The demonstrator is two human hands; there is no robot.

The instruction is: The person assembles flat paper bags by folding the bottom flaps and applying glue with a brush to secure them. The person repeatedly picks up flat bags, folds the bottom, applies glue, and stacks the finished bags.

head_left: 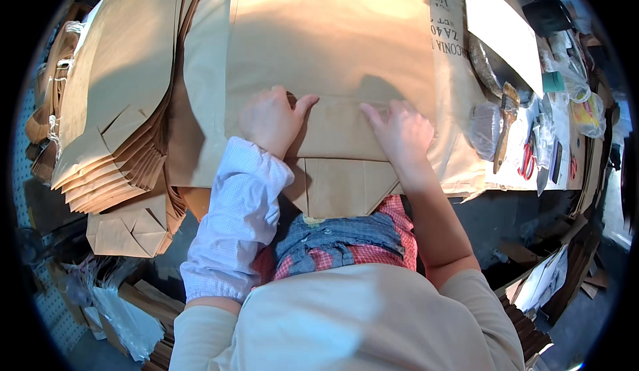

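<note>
A large brown paper bag point(333, 44) lies flat on the table in front of me, its folded bottom end point(349, 181) reaching past the near edge toward my lap. At the left side of the fold, my left hand point(271, 121) is closed on the paper, thumb stretched inward and fingers curled. My right hand point(405, 130) mirrors it on the right side, fingers bent on the paper and thumb pointing up and inward. A crease runs across the bag between both thumbs. The undersides of my fingers are hidden.
Stacked folded paper bags point(123, 144) overhang the table at left. To the right lie a brush point(507, 121), red-handled scissors point(528, 161), a clear plastic bag point(486, 126) and a white sheet point(504, 28). Printed paper sacking point(459, 104) covers the tabletop beneath.
</note>
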